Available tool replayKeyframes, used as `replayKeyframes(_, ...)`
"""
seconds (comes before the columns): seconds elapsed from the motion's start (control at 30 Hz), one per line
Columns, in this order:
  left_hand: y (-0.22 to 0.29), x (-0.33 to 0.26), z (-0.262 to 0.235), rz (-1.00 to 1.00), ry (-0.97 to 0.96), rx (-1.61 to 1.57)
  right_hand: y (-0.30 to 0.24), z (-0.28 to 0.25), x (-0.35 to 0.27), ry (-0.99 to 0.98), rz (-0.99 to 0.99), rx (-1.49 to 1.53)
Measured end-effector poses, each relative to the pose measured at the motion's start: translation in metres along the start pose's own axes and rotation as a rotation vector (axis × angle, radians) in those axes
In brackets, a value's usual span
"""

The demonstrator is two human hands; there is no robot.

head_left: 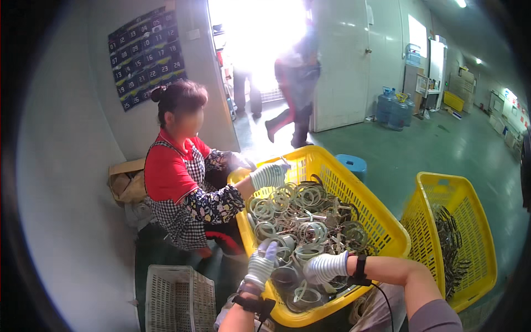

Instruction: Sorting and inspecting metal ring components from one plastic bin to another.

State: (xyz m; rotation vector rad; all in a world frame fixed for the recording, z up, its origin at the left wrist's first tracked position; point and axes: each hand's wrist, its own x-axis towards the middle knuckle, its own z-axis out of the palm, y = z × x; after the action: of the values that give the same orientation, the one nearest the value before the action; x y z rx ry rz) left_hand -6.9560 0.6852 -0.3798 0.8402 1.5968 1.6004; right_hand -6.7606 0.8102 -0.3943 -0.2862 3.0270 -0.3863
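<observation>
A large yellow plastic basket (381,218) stands before me, heaped with pale ring-shaped pieces (312,232) tangled with thin brownish strips. My left hand (261,266), in a striped white glove, is at the near left rim, its fingers stretched out toward the rings. My right hand (326,268), gloved alike, reaches down onto the near part of the heap; its fingertips are hidden, so I cannot tell what they grip. Across the basket, a co-worker's gloved hand (269,175) lies over the heap's far left part.
The co-worker in red (166,171) sits low at the left. A second yellow basket (470,221), holding dark curved strips (449,249), is at the right. A grey-white crate (171,296) stands at lower left, a blue stool (353,164) behind the basket. Someone walks (298,83) by the doorway.
</observation>
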Motion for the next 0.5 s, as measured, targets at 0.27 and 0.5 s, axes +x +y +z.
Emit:
replayKeyframes(0.27, 0.029, -0.029, -0.008, 0.047, -0.11, -0.737, 0.002, 0.108, 0.063, -0.753, 0.114, 0.116)
replayKeyframes(0.5, 0.037, -0.024, -0.012, 0.004, -0.1, -0.743, -0.036, 0.104, 0.062, -0.851, -0.199, -0.148)
